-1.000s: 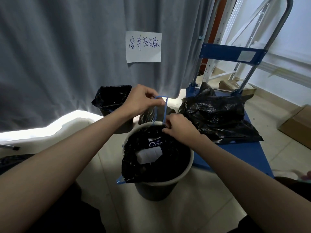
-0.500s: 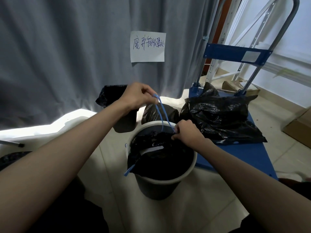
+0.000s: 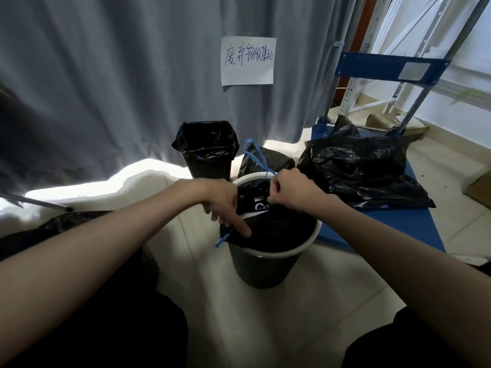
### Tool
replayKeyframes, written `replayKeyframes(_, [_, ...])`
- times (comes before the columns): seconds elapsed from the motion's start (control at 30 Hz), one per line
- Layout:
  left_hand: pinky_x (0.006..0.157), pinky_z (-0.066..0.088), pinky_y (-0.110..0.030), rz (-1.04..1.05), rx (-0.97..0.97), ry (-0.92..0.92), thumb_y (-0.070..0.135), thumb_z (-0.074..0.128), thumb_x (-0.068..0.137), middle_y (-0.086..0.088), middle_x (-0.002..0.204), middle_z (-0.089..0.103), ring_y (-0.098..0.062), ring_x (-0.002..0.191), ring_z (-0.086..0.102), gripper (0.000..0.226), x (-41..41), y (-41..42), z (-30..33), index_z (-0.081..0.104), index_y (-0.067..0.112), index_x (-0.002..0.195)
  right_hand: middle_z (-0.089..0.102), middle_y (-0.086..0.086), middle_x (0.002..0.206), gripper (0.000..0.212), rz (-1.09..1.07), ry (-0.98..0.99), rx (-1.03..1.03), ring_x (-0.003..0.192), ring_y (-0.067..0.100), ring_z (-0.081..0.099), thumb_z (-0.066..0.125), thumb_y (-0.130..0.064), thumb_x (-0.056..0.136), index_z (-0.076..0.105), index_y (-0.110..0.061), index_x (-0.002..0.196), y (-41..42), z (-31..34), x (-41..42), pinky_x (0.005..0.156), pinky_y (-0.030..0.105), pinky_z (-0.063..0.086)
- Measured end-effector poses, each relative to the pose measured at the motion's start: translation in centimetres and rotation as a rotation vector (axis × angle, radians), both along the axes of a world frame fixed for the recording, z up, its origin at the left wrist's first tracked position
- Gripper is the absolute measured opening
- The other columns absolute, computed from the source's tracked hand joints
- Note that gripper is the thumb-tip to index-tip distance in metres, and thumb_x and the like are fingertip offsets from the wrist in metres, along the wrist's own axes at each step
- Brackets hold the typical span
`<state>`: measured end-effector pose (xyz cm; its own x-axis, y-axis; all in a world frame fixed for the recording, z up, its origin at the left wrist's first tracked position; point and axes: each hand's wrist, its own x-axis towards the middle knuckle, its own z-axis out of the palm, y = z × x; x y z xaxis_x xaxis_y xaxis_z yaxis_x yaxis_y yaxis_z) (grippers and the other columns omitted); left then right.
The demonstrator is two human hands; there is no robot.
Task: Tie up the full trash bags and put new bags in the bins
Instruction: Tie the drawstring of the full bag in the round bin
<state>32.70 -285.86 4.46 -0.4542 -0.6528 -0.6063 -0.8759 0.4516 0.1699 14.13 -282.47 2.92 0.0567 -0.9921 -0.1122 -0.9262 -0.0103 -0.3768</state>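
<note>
The right hand (image 3: 289, 189) pinches the thin blue drawstring (image 3: 256, 159) just above the bin rim, its fingers curled round the cord, which loops up toward the centre of the frame; the left hand (image 3: 221, 201) holds nothing, its fingers reaching down with one straight finger pressing the black liner (image 3: 276, 235) at the near left edge, beside a loose blue string end (image 3: 221, 239).

The grey curtain (image 3: 106, 75) fills the upper left; a blue platform trolley (image 3: 393, 224) stands at right, carrying a crumpled black plastic bag (image 3: 358, 168); the round dark bin with a white rim (image 3: 268, 264) sits at centre, its full bag inside; a smaller lined black bin (image 3: 206, 152) stands behind it; a white handwritten paper sign (image 3: 248, 61) hangs on the curtain.
</note>
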Motion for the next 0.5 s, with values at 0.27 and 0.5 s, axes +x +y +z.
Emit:
replayKeyframes(0.27, [0.065,0.047,-0.017,-0.047,-0.190,0.256,0.030,0.082,0.071,0.009,0.068,0.071,0.000,0.064,0.060,0.010,0.6,0.3,1.0,0.073,0.025,0.068,0.065,-0.012,0.063,0.007,0.275,-0.200,0.133,0.057,-0.002,0.057,0.071,-0.031,0.080,0.070,-0.030,0.073,1.6,-0.2,2.1,0.056,0.006,0.041])
replayKeyframes(0.5, [0.072,0.056,-0.024,-0.050,-0.159,0.344,0.014,0.083,0.069,0.006,0.069,0.073,-0.007,0.070,0.070,0.012,-0.2,0.5,0.7,0.074,0.021,0.074,0.058,-0.008,0.059,0.023,0.226,-0.129,0.141,0.053,0.001,0.051,0.077,-0.021,0.080,0.060,-0.023,0.063,1.1,0.3,-0.3,0.069,0.026,0.048])
